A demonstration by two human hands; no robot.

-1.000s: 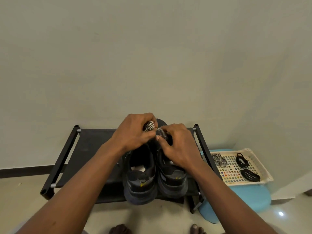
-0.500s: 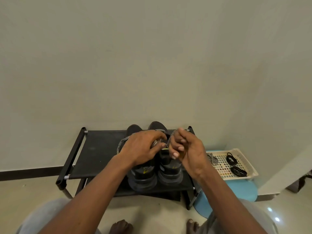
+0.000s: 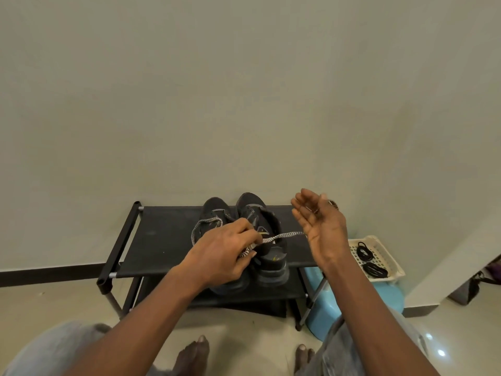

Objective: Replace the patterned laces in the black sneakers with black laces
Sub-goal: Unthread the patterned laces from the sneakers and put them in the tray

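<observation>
Pinching the patterned lace (image 3: 284, 235) mid-frame in my left hand (image 3: 222, 253), right hand (image 3: 322, 229) spread empty, I should draw it steadily free of the sneakers (image 3: 254, 210).

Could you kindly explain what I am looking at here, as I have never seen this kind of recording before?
There is no machine: a person works with bare hands. One wide-angle camera worn on the head looks down at them, so both arms come in from the bottom. A pair of black sneakers stands on the top shelf of a black shoe rack by the wall. The left hand grips a patterned lace, which loops over one shoe and stretches across to the heel of the right hand, whose fingers are relaxed. To the right, a cream tray on a blue stool holds two coiled black laces.
</observation>
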